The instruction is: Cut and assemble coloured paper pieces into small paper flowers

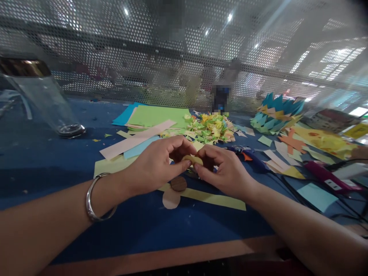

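My left hand and my right hand meet above the middle of the blue table. Between their fingertips they pinch a small yellow paper piece with a rounded edge; the fingers cover part of it. Just below the hands lies a brown wood-grained disc, which overlaps a pale round paper. A long yellow paper strip runs under the disc towards the right. Pale pink and light blue paper strips lie beyond my left hand.
A glass bottle stands at left. Behind the hands are stacked coloured sheets and a heap of paper cutouts. To the right lie a blue glue gun, cables, a purple power strip and a pointed paper piece. Perforated mesh rises behind.
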`<state>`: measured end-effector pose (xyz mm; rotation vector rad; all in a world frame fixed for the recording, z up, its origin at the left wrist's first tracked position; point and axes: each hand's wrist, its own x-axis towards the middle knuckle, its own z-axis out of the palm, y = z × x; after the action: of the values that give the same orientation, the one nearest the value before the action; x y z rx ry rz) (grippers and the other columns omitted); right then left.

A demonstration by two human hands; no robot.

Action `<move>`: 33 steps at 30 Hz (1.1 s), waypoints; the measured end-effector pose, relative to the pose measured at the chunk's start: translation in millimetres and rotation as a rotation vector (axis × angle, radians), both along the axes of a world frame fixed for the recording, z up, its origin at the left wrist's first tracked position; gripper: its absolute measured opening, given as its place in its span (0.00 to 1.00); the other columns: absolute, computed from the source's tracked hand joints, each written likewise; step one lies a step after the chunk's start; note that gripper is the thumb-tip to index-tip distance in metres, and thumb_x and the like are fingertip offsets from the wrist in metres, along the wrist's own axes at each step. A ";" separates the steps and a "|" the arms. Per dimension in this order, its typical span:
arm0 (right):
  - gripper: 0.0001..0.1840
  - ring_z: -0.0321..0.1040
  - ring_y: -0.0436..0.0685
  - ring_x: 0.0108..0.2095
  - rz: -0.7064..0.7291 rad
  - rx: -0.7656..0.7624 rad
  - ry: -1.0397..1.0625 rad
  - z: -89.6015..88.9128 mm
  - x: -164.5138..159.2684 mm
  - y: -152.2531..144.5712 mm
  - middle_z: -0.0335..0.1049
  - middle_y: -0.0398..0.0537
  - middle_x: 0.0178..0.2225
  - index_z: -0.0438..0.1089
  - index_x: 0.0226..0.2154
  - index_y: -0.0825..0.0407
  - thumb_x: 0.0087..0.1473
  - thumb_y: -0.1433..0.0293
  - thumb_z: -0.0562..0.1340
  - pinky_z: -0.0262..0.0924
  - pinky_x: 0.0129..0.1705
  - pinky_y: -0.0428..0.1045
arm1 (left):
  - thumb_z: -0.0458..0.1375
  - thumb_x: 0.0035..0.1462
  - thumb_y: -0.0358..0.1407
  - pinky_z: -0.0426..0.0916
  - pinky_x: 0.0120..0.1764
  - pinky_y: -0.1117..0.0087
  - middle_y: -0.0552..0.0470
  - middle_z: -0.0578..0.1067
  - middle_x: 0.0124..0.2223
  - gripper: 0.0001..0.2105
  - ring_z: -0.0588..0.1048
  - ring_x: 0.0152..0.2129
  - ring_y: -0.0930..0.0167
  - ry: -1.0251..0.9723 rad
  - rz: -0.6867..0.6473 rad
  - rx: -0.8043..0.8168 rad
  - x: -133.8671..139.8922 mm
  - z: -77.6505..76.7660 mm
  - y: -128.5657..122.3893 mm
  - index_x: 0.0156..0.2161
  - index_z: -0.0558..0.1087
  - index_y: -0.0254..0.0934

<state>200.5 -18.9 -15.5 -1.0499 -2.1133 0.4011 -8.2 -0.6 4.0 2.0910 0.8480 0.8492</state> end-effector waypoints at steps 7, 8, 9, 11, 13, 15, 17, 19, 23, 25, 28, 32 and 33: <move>0.09 0.54 0.46 0.22 -0.039 0.041 -0.029 2.9 -1.8 -3.2 0.57 0.36 0.22 0.61 0.24 0.52 0.48 0.76 0.62 0.50 0.25 0.45 | 0.61 0.58 0.35 0.67 0.32 0.71 0.53 0.77 0.32 0.07 0.74 0.29 0.71 0.060 0.032 -0.024 2.0 3.9 -0.5 0.41 0.74 0.37; 0.08 0.54 0.46 0.22 -0.043 0.034 -0.031 2.7 -2.1 -3.7 0.57 0.36 0.22 0.62 0.24 0.52 0.48 0.76 0.62 0.50 0.25 0.45 | 0.61 0.57 0.36 0.67 0.32 0.71 0.53 0.77 0.32 0.07 0.74 0.29 0.71 0.077 0.040 -0.036 2.4 5.6 -0.2 0.40 0.75 0.37; 0.07 0.54 0.46 0.22 -0.047 0.025 -0.030 2.3 -2.2 -3.9 0.58 0.36 0.22 0.62 0.25 0.52 0.47 0.76 0.62 0.50 0.25 0.45 | 0.61 0.57 0.36 0.66 0.32 0.71 0.52 0.77 0.32 0.06 0.73 0.29 0.71 0.092 0.045 -0.049 2.5 7.2 0.2 0.39 0.76 0.37; 0.06 0.55 0.45 0.22 -0.051 0.007 -0.017 1.3 -1.7 -3.4 0.59 0.37 0.22 0.64 0.25 0.52 0.46 0.77 0.62 0.50 0.24 0.44 | 0.62 0.56 0.37 0.65 0.31 0.71 0.52 0.77 0.31 0.06 0.72 0.28 0.71 0.107 0.052 -0.087 1.3 9.8 1.5 0.38 0.77 0.37; 0.05 0.56 0.45 0.22 -0.061 -0.010 0.004 0.6 0.3 -1.8 0.60 0.37 0.22 0.65 0.25 0.52 0.46 0.77 0.62 0.51 0.24 0.44 | 0.63 0.55 0.36 0.64 0.30 0.71 0.53 0.77 0.29 0.05 0.71 0.26 0.72 0.096 0.062 -0.150 -1.6 10.9 3.6 0.36 0.78 0.37; 0.05 0.56 0.45 0.21 -0.086 -0.008 0.031 0.5 3.3 0.6 0.62 0.37 0.22 0.66 0.25 0.53 0.46 0.77 0.62 0.52 0.23 0.44 | 0.65 0.53 0.35 0.64 0.31 0.71 0.54 0.76 0.28 0.04 0.71 0.26 0.72 0.017 0.093 -0.230 -4.7 10.2 6.4 0.34 0.78 0.37; 0.05 0.57 0.45 0.21 -0.122 0.032 0.065 0.8 6.0 2.5 0.63 0.38 0.22 0.67 0.26 0.53 0.47 0.77 0.62 0.53 0.23 0.44 | 0.67 0.50 0.34 0.65 0.32 0.71 0.54 0.75 0.28 0.05 0.71 0.27 0.73 -0.124 0.133 -0.323 -6.4 8.0 9.1 0.32 0.78 0.37; 0.04 0.58 0.46 0.22 -0.129 0.109 0.079 1.5 7.0 2.9 0.63 0.39 0.24 0.67 0.27 0.53 0.49 0.77 0.62 0.55 0.24 0.44 | 0.69 0.49 0.35 0.65 0.34 0.71 0.54 0.75 0.30 0.06 0.72 0.28 0.73 -0.264 0.166 -0.438 -5.8 4.9 10.5 0.31 0.77 0.37; 0.02 0.62 0.47 0.26 -0.076 0.302 -0.004 2.5 4.1 -1.5 0.65 0.42 0.28 0.69 0.32 0.53 0.55 0.76 0.62 0.59 0.28 0.45 | 0.68 0.50 0.37 0.67 0.38 0.69 0.51 0.78 0.33 0.08 0.76 0.34 0.69 -0.420 0.194 -0.630 0.5 -0.3 6.5 0.31 0.74 0.37; 0.02 0.64 0.48 0.27 -0.068 0.394 -0.051 2.5 1.8 -4.5 0.67 0.44 0.31 0.70 0.35 0.53 0.58 0.75 0.61 0.60 0.30 0.46 | 0.68 0.51 0.38 0.67 0.41 0.68 0.50 0.79 0.35 0.09 0.76 0.37 0.68 -0.475 0.192 -0.658 4.2 -1.2 1.5 0.32 0.73 0.37; 0.05 0.68 0.50 0.30 -0.037 0.466 -0.119 1.2 -0.6 -7.0 0.72 0.48 0.36 0.70 0.40 0.52 0.61 0.74 0.61 0.62 0.30 0.48 | 0.67 0.53 0.37 0.66 0.42 0.70 0.53 0.76 0.34 0.08 0.75 0.37 0.70 -0.533 0.192 -0.681 9.9 -0.4 -7.6 0.31 0.71 0.37; 0.07 0.72 0.56 0.38 -0.024 0.526 -0.236 -2.8 -1.4 -6.1 0.74 0.52 0.41 0.70 0.44 0.51 0.63 0.73 0.59 0.65 0.33 0.50 | 0.64 0.55 0.33 0.66 0.40 0.73 0.56 0.70 0.31 0.08 0.72 0.32 0.74 -0.610 0.212 -0.730 18.5 1.1 -20.1 0.29 0.68 0.38; 0.07 0.72 0.56 0.39 -0.021 0.537 -0.258 -3.7 -1.1 -5.8 0.74 0.52 0.41 0.70 0.44 0.51 0.64 0.72 0.58 0.66 0.35 0.51 | 0.63 0.56 0.32 0.67 0.40 0.73 0.56 0.70 0.31 0.08 0.71 0.32 0.74 -0.626 0.217 -0.746 20.5 1.4 -22.9 0.29 0.68 0.38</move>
<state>199.4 -24.7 -19.2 -0.8321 -2.2458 -0.3208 12.4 -23.5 5.4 1.0164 0.8639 1.0191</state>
